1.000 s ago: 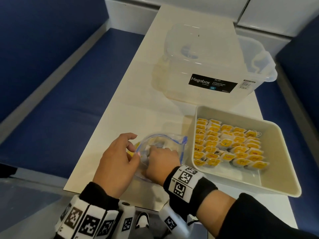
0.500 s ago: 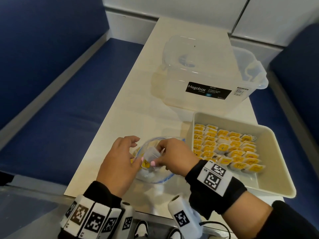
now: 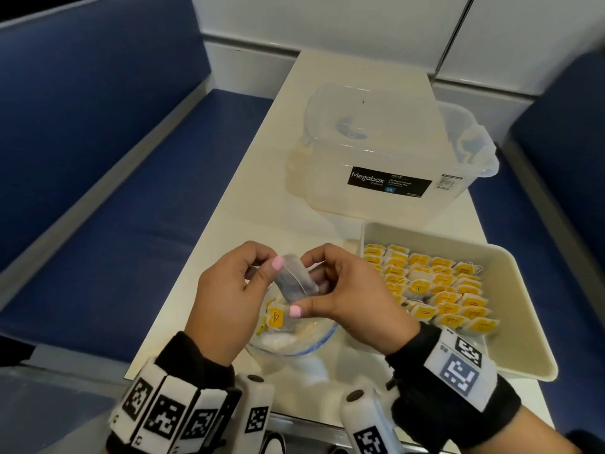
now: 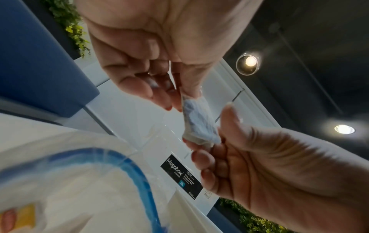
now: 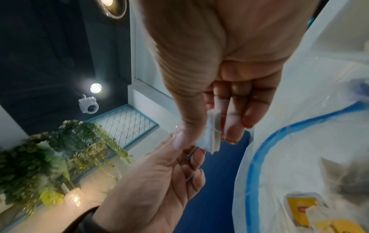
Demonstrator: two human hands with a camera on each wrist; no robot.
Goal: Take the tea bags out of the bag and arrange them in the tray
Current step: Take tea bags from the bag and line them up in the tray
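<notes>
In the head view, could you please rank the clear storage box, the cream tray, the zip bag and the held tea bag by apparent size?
1. clear storage box
2. cream tray, nearer the camera, so unsure against the box
3. zip bag, partly hidden
4. held tea bag

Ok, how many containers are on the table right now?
3: the clear storage box at the far end, the tray of tea bags on the near right, and the plastic bag left of it. None seems hidden.
</notes>
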